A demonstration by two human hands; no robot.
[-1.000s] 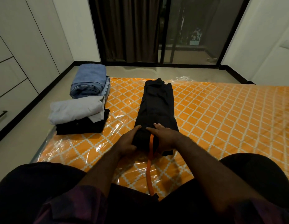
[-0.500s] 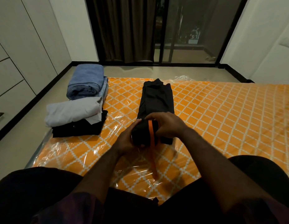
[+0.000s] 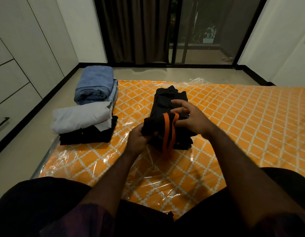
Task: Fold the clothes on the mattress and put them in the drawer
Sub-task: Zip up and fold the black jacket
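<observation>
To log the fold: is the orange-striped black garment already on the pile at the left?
No, the left hand and right hand hold the orange-striped black garment apart from the folded pile.

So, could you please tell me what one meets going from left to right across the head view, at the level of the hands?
Drawer handle → folded grey shirt → left hand → black garment with orange band → right hand.

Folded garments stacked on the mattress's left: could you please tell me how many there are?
4: blue jeans farthest, atop paler denim; nearer, a grey garment atop a black garment. Others may be hidden.
</observation>
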